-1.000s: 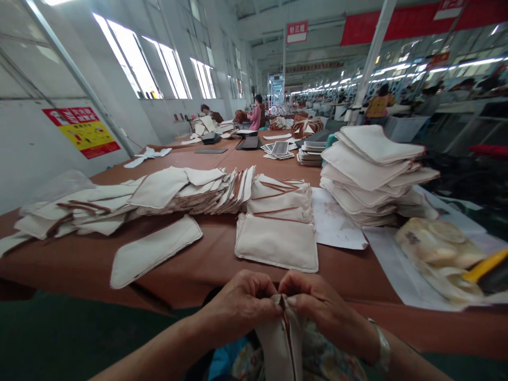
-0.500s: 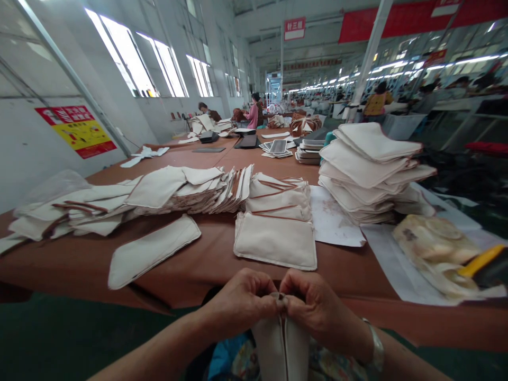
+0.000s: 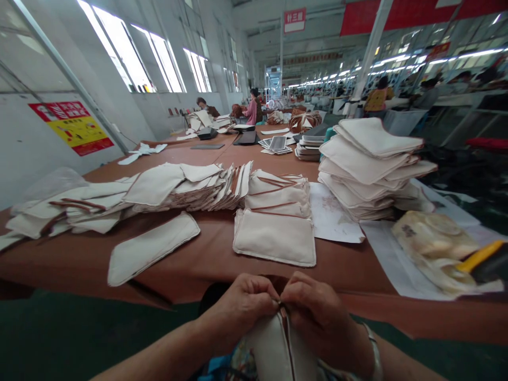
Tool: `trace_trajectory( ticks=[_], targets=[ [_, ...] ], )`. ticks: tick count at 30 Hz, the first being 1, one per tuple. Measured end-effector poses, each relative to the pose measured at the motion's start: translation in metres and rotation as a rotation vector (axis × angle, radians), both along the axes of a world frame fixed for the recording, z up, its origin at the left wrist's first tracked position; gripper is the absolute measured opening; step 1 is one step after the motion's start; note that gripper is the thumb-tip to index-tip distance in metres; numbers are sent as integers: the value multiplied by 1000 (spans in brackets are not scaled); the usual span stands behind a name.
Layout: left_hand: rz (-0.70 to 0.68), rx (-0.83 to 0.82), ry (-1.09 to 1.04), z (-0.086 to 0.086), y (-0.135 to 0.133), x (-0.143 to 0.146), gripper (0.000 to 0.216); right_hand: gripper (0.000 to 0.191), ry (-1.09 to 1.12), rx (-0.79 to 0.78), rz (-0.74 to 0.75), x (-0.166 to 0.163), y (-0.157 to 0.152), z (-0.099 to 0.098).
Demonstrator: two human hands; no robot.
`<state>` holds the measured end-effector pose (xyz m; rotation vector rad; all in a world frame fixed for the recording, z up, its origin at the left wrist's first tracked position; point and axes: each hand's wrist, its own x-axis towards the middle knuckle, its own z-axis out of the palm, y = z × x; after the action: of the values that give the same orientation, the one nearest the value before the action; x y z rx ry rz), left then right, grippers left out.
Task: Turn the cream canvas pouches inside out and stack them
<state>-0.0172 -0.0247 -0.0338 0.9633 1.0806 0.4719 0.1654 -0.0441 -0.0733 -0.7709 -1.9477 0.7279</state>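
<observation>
Both my hands meet low in the view, in front of the table edge. My left hand [image 3: 244, 304] and my right hand [image 3: 317, 309] each pinch the top of a cream fabric pouch [image 3: 278, 346] with brown piping, fingers curled tight where its seam comes together. The pouch hangs down over my lap. A metal bangle [image 3: 373, 352] sits on my right wrist. Just beyond my hands a finished cream pouch [image 3: 274, 238] lies flat on the brown table [image 3: 214, 259].
A long row of fanned cream pouches [image 3: 159, 190] runs across the table's left and middle. A tall stack of cream pieces [image 3: 369, 169] stands at right, with a plastic bag [image 3: 434, 246] and yellow-handled tool [image 3: 478, 256]. One loose cream piece [image 3: 153, 246] lies left. People work far back.
My hands have stayed pinched together on the pouch top and sunk slightly lower in the view. The camera tilted up a little; the table things did not move.
</observation>
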Motion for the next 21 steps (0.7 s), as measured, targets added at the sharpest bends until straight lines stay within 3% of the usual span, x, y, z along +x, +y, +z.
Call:
trace_trajectory(
  ticks=[5,10,15,19,21],
  targets=[
    [69,-62,-124,-2,-6,2,10,24,-195,295,-36,4,-6,-4],
    [87,-33,-158,3,-9,0,16,25,-286,436,-42,6,-8,-4],
    [-17,-75,-135,2,-5,-4,36,30,-299,631,-66,5,-7,7],
    [-152,40,-77,0,-1,-10,44,34,-276,663,-24,9,-12,4],
    [-198,134,-33,3,-1,-15,47,38,-222,537,-52,13,-15,0]
  ],
)
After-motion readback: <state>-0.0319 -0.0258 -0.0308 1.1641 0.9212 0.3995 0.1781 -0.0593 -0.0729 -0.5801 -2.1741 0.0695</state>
